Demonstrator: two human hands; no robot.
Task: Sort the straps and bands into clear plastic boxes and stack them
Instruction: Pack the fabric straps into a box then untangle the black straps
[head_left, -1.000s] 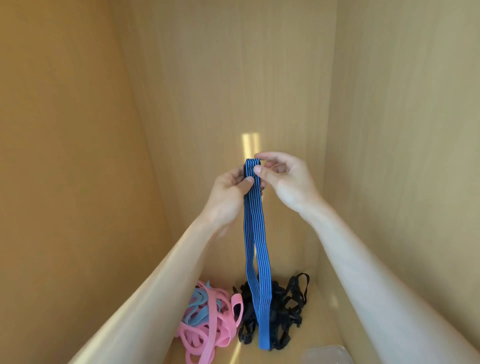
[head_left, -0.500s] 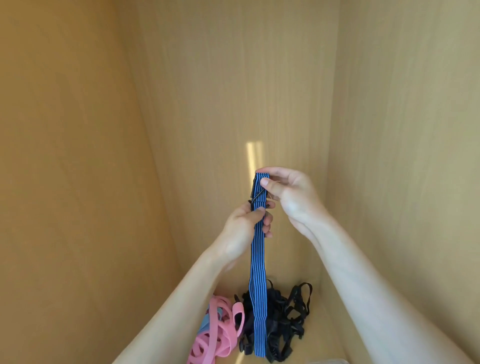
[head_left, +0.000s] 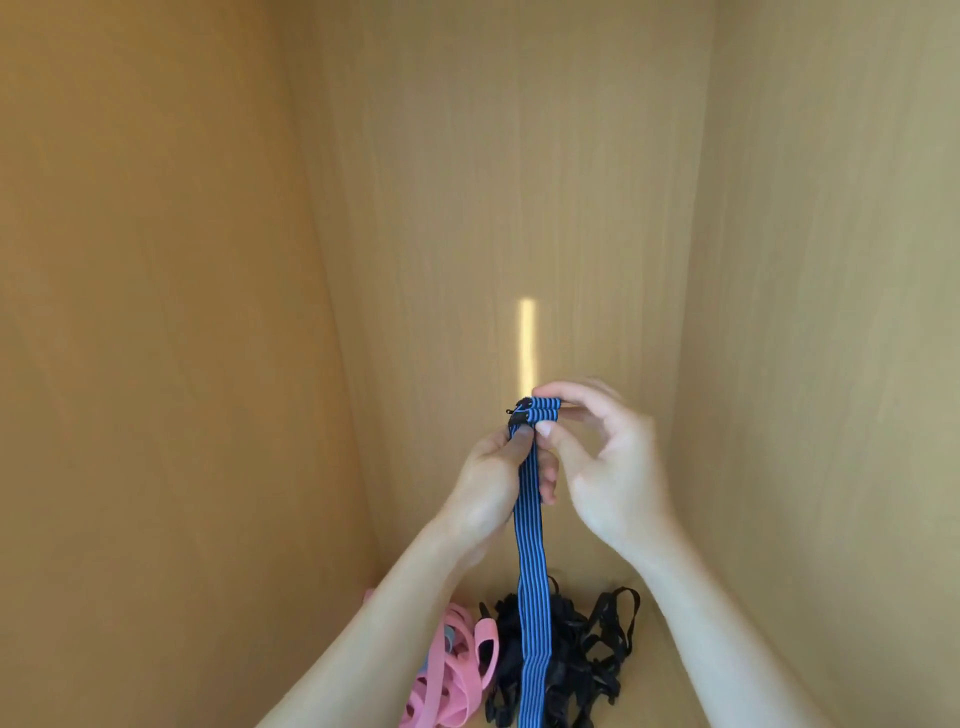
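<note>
Hanging straight down the middle of the view is a blue elastic strap with thin black stripes (head_left: 531, 597), and both hands are on its upper end. The right hand (head_left: 608, 467) pinches the folded top of the strap between thumb and forefinger, where the strap doubles over into a short flat roll with a small black clip poking out on the left side. The rest of its fingers are curled and blurred, so their exact lay cannot be told. The left hand (head_left: 491, 483) sits just beside it, to the left and a touch lower, fingers curled round the strap just under the fold. The two hands are nearly touching at the thumbs.

Below them the strap's long tail drops in front of a tangled heap of black straps (head_left: 582, 654) lying on the wooden floor of the cabinet, near the bottom edge of the view. Just left of that heap lies a bundle of pink bands (head_left: 452, 675), partly hidden behind the left forearm, with a bit of grey-blue showing among them.

Plain wooden panels (head_left: 208, 312) close in on the left, right and far sides, and a narrow streak of light (head_left: 527, 343) falls on the far panel just above the hands.
</note>
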